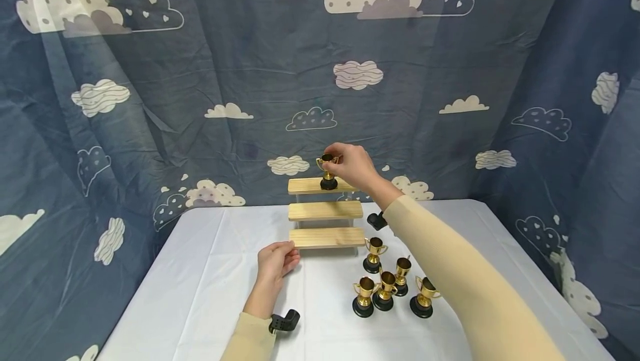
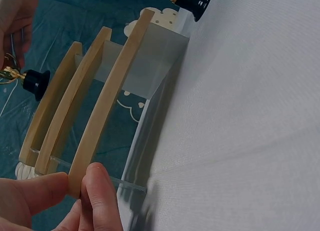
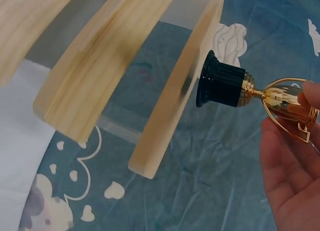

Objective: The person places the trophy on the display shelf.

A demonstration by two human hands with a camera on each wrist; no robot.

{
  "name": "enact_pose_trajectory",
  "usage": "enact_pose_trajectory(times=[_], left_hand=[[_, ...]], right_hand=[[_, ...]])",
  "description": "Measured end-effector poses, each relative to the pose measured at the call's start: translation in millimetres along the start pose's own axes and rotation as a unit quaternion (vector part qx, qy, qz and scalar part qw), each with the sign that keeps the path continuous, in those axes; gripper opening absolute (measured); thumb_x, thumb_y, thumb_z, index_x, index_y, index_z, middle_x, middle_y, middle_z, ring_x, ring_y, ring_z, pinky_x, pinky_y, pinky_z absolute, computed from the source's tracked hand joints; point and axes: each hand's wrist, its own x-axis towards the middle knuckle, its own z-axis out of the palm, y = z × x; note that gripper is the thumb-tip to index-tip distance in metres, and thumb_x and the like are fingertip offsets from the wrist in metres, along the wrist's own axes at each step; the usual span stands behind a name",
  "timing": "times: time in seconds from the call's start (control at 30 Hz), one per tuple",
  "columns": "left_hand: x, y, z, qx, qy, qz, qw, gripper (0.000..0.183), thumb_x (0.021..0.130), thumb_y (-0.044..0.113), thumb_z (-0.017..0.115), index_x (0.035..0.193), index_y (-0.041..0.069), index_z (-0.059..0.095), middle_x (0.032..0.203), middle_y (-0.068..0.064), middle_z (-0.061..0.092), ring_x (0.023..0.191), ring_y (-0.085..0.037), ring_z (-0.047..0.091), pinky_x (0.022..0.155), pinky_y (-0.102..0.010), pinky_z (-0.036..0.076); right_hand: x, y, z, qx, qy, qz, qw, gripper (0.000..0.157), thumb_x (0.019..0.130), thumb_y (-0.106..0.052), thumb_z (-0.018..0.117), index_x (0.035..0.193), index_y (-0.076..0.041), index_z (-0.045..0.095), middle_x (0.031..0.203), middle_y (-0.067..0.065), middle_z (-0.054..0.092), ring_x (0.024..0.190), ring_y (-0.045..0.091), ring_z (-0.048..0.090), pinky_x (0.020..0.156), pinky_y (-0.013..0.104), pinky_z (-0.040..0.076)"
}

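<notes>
Trophy (image 1: 327,171), gold cup, black base

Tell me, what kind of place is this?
Probably a staged tabletop set, not a home: a cloud-print curtain hangs around a white-clothed table holding a wooden step shelf and toy gold trophies.

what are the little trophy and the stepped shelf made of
Trophy: shiny gold cup, likely metallised plastic judging by its mirror gloss, on a glossy black ribbed base. Stepped shelf: pale unfinished-looking wood boards with visible grain, on clear side panels, probably acrylic.
</notes>
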Motion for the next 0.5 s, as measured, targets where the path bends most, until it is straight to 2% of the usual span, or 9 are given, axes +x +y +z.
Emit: enact_pose_trajectory(times=[0.27,0.5], left_hand=[[-1.0,1.9,0.8,-0.003,-0.006,0.004,1.0,0.019,0.091,0.004,0.071,0.105,-0.007,0.067,0.081,-0.014,0.069,0.065,-0.016,0.069,0.063,-0.028,0.063],[-2.6,2.6,-0.1,-0.005,-0.005,0.003,1.0,0.018,0.091,0.004,0.071,0.105,-0.008,0.067,0.081,-0.014,0.069,0.064,-0.015,0.068,0.064,-0.028,0.063]], right_hand=[[7.1,1.4,5.0,0.002,0.012,0.024,1.0,0.033,0.094,-0.037,0.073,0.122,-0.022,0.069,0.111,-0.005,0.068,0.088,0.013,0.059,0.073,0.036,0.053],[11.7,0.0,9.0,0.012,0.01,0.026,1.0,0.036,0.094,-0.037,0.073,0.125,-0.02,0.068,0.116,-0.003,0.068,0.091,0.014,0.06,0.077,0.038,0.054]])
